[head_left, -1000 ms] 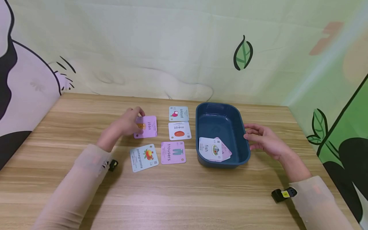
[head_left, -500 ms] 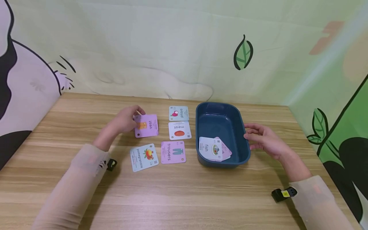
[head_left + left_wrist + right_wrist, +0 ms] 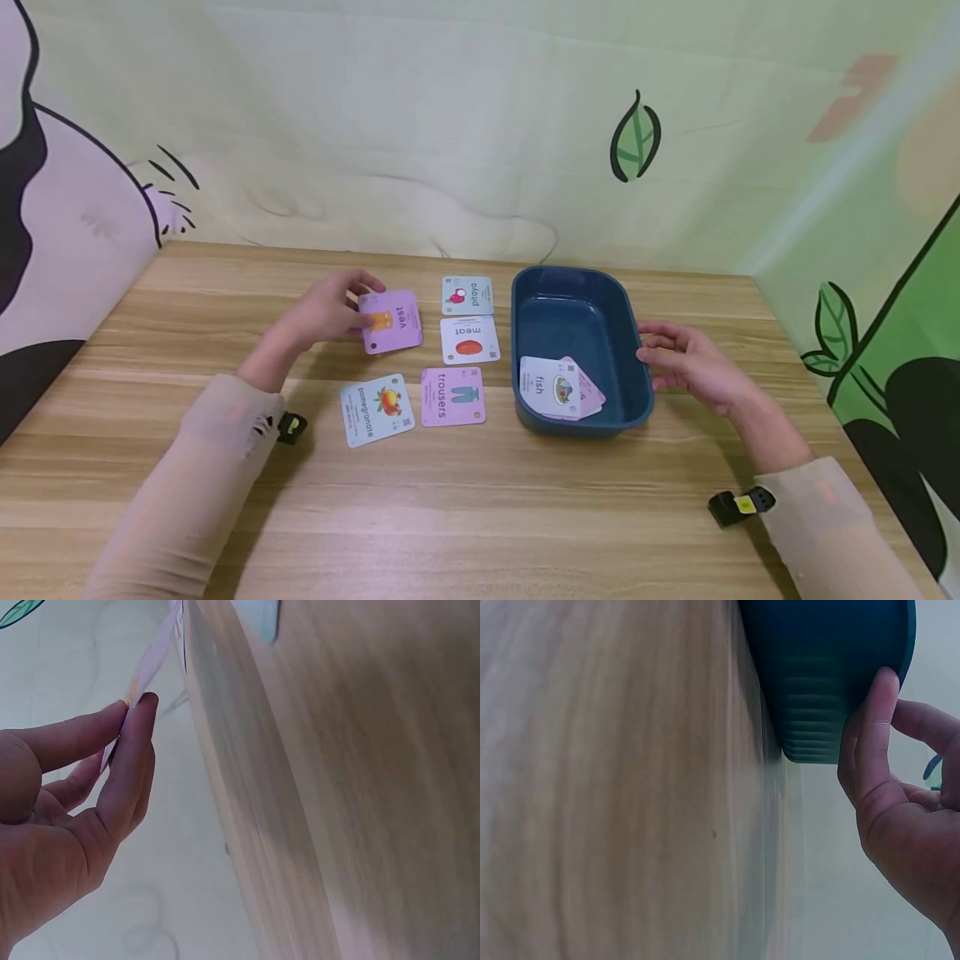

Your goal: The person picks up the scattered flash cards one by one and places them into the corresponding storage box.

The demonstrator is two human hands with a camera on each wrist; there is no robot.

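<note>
My left hand [image 3: 330, 307] pinches a purple vest flashcard [image 3: 400, 323] by its left edge, thumb on the printed face. In the left wrist view the card [image 3: 154, 656] is seen nearly edge-on, lifted off the wood between thumb and fingertips. My right hand [image 3: 693, 367] touches the right side of a dark blue plastic bin [image 3: 517, 333]. The right wrist view has its fairly straight fingers [image 3: 875, 739] against the bin's outer wall [image 3: 817, 667], near the rim. Inside the bin, a fish card [image 3: 547, 387] lies over other cards, one of them pink.
Between my left hand and the bin lie a pitaya card [image 3: 467, 295] and a meat card [image 3: 469, 340]. Nearer me are a trousers card [image 3: 453, 397] and a pomegranate card [image 3: 377, 410]. A printed cloth [image 3: 450, 167] hangs behind the wooden table [image 3: 450, 517].
The vest card has come up off the table in my left hand and shifted slightly right and away from me, tilting. My right hand and the bin have stayed put.
</note>
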